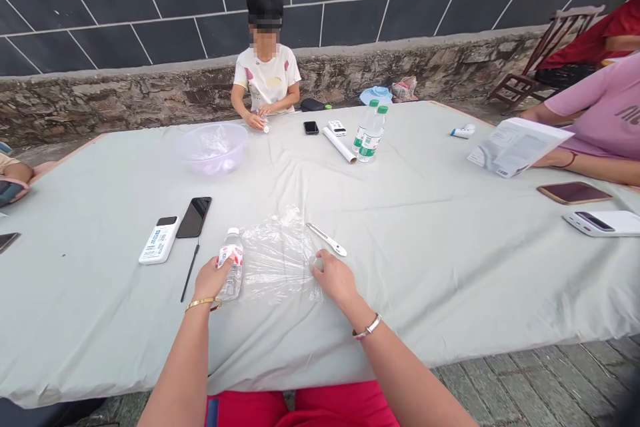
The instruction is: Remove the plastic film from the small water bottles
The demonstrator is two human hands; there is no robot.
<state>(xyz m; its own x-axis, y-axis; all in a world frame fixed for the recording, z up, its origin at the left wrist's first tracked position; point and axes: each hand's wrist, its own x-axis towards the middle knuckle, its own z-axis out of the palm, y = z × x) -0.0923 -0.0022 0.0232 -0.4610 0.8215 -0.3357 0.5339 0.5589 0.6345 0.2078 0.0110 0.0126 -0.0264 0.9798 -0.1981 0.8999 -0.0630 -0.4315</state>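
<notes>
My left hand is wrapped round a small clear plastic bottle with a white cap and a red-and-white label, which stands or leans on the cloth. To its right, a crinkled clear plastic bag lies spread over the table. My right hand pinches the right edge of this bag, where the plastic gathers toward my fingers. Just beyond that hand rests a white utility knife. A black phone, a white power bank and a thin black strap lie left of the bottle.
A pale purple basin holds clear plastic. Two green-capped bottles stand beside a white roll. Across the table, a person handles something small; at right, another person holds a paper sheet. A pinkish phone lies nearby.
</notes>
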